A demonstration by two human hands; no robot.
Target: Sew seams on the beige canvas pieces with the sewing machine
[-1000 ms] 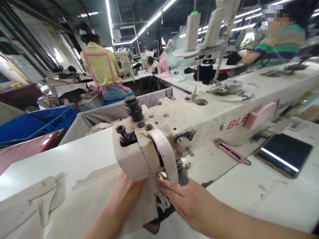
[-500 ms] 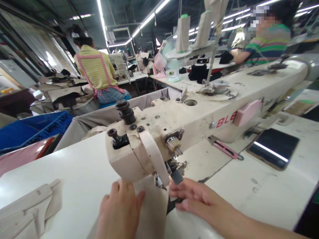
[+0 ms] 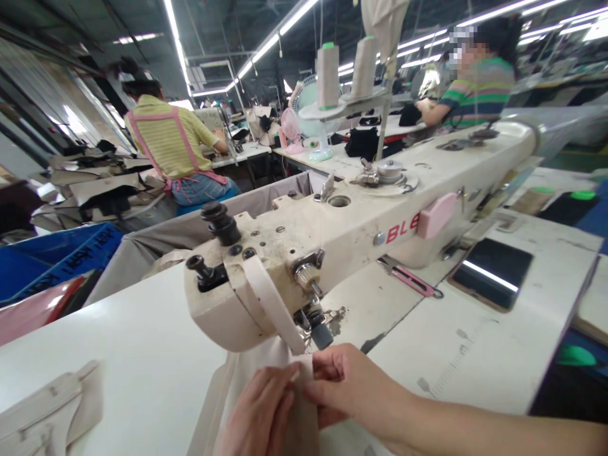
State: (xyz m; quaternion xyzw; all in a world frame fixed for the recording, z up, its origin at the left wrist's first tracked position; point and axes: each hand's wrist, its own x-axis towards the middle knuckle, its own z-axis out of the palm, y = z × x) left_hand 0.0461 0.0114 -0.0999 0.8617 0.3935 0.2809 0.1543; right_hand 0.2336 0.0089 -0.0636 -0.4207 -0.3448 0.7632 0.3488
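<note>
Cloth lies under the machine head, pinched by both hands, left and right (fingertips meeting), keeping its edge lined up at the needle.

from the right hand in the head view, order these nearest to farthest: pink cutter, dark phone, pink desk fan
1. pink cutter, on the table beyond the right hand, beside the machine.
2. dark phone, farther right on the table.
3. pink desk fan, on a table far behind the machine.
</note>
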